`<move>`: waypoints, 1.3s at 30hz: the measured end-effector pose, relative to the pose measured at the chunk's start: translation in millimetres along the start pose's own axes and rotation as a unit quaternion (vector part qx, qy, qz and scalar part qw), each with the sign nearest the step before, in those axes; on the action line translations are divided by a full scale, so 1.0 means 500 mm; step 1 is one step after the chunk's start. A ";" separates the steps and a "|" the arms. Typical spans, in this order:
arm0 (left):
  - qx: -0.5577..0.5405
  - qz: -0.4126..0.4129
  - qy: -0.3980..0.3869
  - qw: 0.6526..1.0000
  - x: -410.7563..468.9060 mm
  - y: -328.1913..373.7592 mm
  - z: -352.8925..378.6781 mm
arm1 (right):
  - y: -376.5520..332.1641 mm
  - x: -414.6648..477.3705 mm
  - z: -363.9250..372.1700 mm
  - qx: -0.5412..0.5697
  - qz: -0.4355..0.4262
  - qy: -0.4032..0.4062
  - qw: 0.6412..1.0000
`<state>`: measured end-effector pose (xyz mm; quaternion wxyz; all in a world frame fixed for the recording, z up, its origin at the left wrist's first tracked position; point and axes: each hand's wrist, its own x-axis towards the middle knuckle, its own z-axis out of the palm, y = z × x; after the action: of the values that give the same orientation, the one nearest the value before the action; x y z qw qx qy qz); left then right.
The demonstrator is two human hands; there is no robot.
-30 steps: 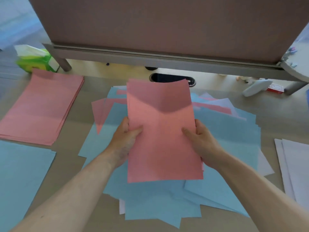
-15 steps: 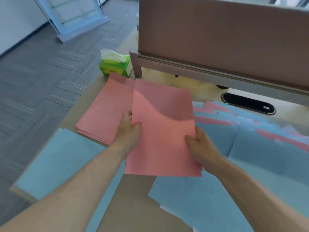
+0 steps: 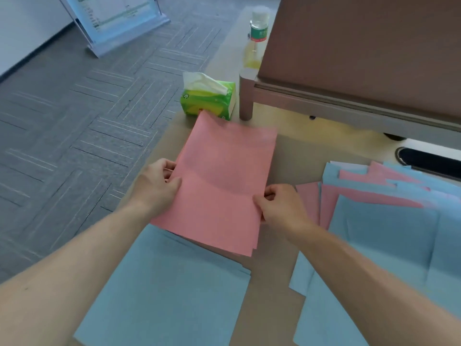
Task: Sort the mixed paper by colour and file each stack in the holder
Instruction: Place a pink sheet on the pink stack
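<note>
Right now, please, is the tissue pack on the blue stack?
No, the tissue pack stands beyond the pink sheets, apart from the blue stack.

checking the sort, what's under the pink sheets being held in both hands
Layered pink edges peek out below the pink sheets at the near right corner, apparently a pink stack. Their near edge overlaps the blue stack. Whatever else lies beneath is covered.

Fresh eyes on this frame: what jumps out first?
The pink sheets at centre, gripped at their side edges by the left hand and right hand. Then the blue stack near left and the mixed blue-and-pink pile fanned out at right. A green tissue pack sits just beyond the pink.
</note>
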<state>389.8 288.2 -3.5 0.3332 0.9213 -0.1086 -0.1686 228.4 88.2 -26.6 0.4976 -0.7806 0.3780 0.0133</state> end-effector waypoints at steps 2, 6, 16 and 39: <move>0.003 0.013 -0.001 1.000 0.020 -0.029 0.001 | -0.002 0.013 0.031 -0.028 -0.002 0.009 1.000; 0.029 0.037 0.010 0.999 0.037 -0.060 0.010 | -0.001 0.016 0.060 -0.094 -0.003 0.038 0.995; 0.073 0.229 -0.055 0.969 -0.072 0.095 0.113 | 0.037 -0.049 -0.049 -0.120 -0.034 0.130 0.984; 0.002 -0.018 -0.237 0.971 -0.534 0.481 0.647 | 0.569 -0.375 -0.508 -0.248 -0.018 0.139 0.959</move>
<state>-0.7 3.4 -16.8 0.2930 0.8575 -0.1681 -0.3881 -167.5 -65.7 -42.0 0.2310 -0.8803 0.4141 -0.0113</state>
